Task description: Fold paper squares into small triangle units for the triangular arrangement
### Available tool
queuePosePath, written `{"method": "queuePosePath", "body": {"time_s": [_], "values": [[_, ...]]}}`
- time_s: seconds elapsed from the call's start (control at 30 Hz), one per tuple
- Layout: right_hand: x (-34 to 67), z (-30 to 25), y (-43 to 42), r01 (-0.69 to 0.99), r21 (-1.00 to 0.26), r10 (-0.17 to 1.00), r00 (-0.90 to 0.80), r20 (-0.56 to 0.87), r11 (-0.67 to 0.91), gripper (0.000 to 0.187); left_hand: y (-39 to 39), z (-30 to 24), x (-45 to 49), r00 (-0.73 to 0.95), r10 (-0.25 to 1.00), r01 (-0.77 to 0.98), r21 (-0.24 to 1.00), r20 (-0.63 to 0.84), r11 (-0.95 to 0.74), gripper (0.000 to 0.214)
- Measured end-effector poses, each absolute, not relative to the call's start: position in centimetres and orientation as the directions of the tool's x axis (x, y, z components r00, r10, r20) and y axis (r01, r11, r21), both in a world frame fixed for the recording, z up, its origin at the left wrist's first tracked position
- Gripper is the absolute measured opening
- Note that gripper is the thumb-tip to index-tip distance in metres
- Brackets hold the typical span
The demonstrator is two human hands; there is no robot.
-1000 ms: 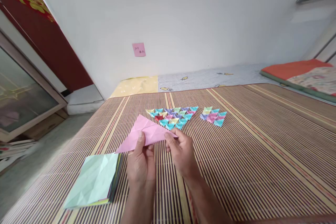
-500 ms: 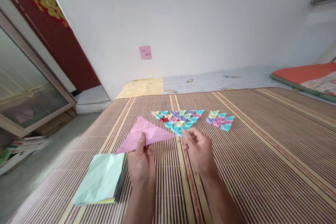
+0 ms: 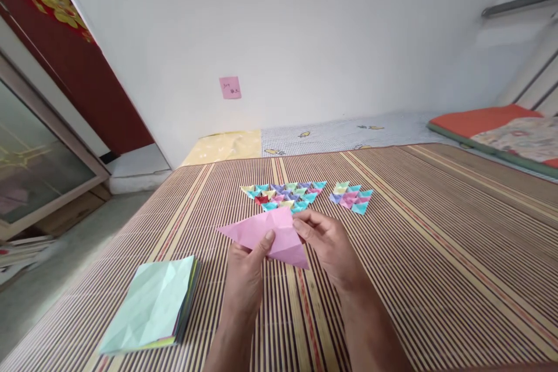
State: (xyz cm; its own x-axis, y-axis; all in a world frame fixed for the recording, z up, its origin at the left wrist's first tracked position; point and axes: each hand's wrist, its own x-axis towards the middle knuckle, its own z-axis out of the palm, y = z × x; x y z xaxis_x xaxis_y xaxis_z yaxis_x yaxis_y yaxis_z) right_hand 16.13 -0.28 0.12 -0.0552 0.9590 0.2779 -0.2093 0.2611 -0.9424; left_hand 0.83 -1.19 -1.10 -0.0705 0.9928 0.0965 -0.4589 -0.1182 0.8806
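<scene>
Steadying one folded pink paper [image 3: 257,232] above the striped mat [image 3: 436,279], we grip it between our left hand's [image 3: 246,270] thumb and fingers, probably to keep its layers together; our right hand's [image 3: 331,247] fingers pinch its right edge. One paper stack [image 3: 146,305] lies near left, seemingly within reach. Farther off sit two clusters of folded pieces [image 3: 349,200], too crowded to count surely.
</scene>
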Motion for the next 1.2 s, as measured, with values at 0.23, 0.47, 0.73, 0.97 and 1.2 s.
{"method": "queuePosePath", "body": {"time_s": [0.23, 0.47, 0.73, 0.97, 1.2], "values": [[16.6, -0.4, -0.2, -0.351, -0.924, 0.975, -0.102, 0.199, 0.152, 0.027, -1.2, -0.5, 1.0, -0.016, 0.999, -0.61, 0.792, 0.028, -0.032, 0.043], [16.4, 0.5, -0.6, -0.257, -0.947, 0.961, -0.144, 0.235, 0.193, 0.021, -1.3, -0.5, 0.8, -0.011, 0.999, -0.596, 0.802, 0.042, -0.041, 0.036], [17.0, -0.5, -0.3, -0.303, -0.935, 0.952, -0.181, 0.247, 0.185, 0.028, -0.9, -0.6, 0.7, -0.048, 0.999, -0.673, 0.739, -0.023, -0.015, 0.044], [16.7, -0.4, -0.4, -0.254, -0.954, 0.941, -0.253, 0.223, 0.158, 0.021, -0.7, -0.8, 0.4, 0.0, 0.993, -0.76, 0.645, -0.121, 0.079, 0.046], [16.9, -0.2, -0.5, -0.239, -0.952, 0.924, -0.286, 0.255, 0.189, 0.021, -0.6, -0.8, 0.4, 0.013, 0.991, -0.783, 0.615, -0.131, 0.092, 0.039]]}}
